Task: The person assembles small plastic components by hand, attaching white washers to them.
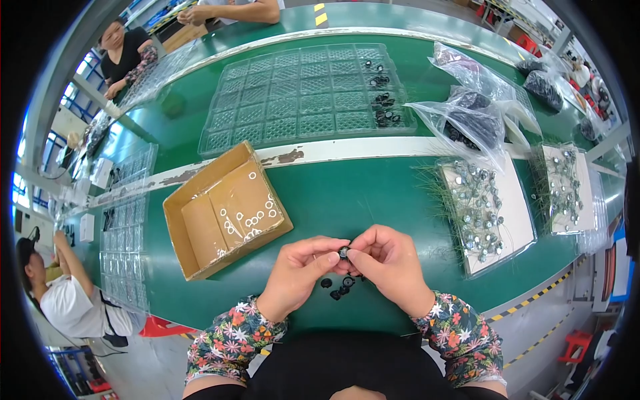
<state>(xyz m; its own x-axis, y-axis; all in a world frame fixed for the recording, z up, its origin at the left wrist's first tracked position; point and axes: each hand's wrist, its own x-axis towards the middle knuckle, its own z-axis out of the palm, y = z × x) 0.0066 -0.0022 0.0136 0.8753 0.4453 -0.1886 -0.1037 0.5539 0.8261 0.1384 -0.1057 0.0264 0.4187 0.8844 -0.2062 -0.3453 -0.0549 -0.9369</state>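
Observation:
Between my two hands, over the near part of the green table, is a small round black part (344, 253) with a lighter centre. The thumb and fingers of my left hand (303, 267) pinch it from one side. My right hand (385, 263) grips it from the other side, thumb and fingertips pressed together. Several loose black round parts (347, 283) lie on the table just below my fingers. To the left of my hands stands an open cardboard box (200, 233) with several white rings (253, 220) inside.
A clear compartment tray (287, 100) lies across the table, black parts in its right column. Bags of black parts (470, 120) sit at the back right. Boards of small wired metallic parts (480, 213) lie to the right. Other people work at the left and far side.

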